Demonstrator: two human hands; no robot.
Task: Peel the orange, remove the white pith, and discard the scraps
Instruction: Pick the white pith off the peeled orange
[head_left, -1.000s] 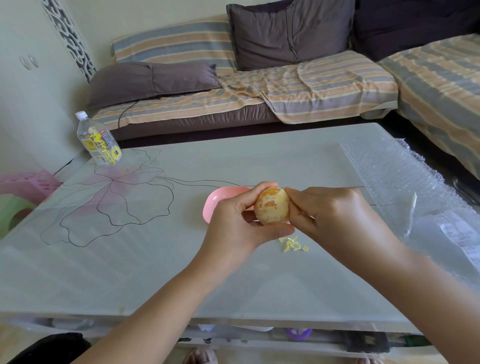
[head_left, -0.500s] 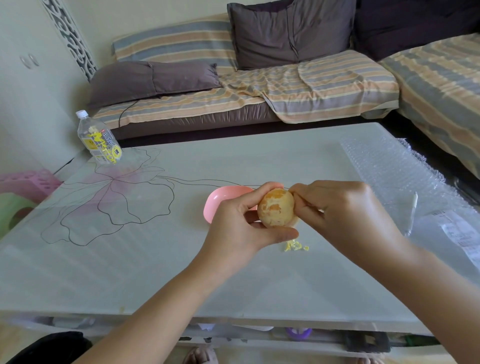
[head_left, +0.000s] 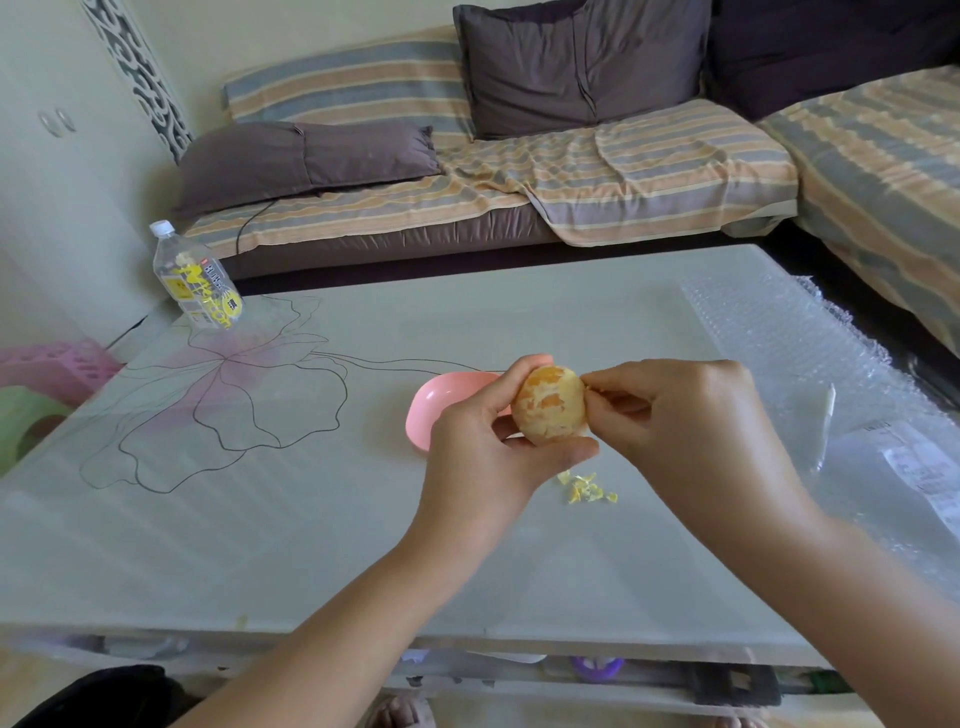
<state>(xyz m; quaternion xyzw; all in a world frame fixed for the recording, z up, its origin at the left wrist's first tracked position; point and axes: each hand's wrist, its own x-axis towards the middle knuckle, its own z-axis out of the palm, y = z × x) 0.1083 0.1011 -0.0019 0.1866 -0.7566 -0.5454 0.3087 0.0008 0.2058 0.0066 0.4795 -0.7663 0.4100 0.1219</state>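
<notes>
Juice was the risk: the left hand (head_left: 483, 452) clamped the mostly peeled orange (head_left: 550, 405) above the glass table (head_left: 311, 519), the right hand (head_left: 691, 421) pinched its upper right side, apparently on pith, and a hard tug could have torn a segment. Scraps (head_left: 584, 486) lay on the table beneath, outside the pink bowl (head_left: 436, 405) just behind the left hand. Bubble wrap (head_left: 779, 332) lay well right, blocking nothing.

Left of the pink bowl (head_left: 434, 410) and nearer than it, a broad stretch of bare table (head_left: 260, 545) is left open, and the bottle (head_left: 200, 283) is met only well beyond, at the far left corner. Directly right of the bowl the way is blocked by the left hand (head_left: 488, 457) gripping the orange (head_left: 550, 405) and the right hand (head_left: 691, 426) pinching at its edge, with a scrap pile (head_left: 584, 486) lying beneath. Farther right, the surface is covered by bubble wrap (head_left: 779, 353).
</notes>
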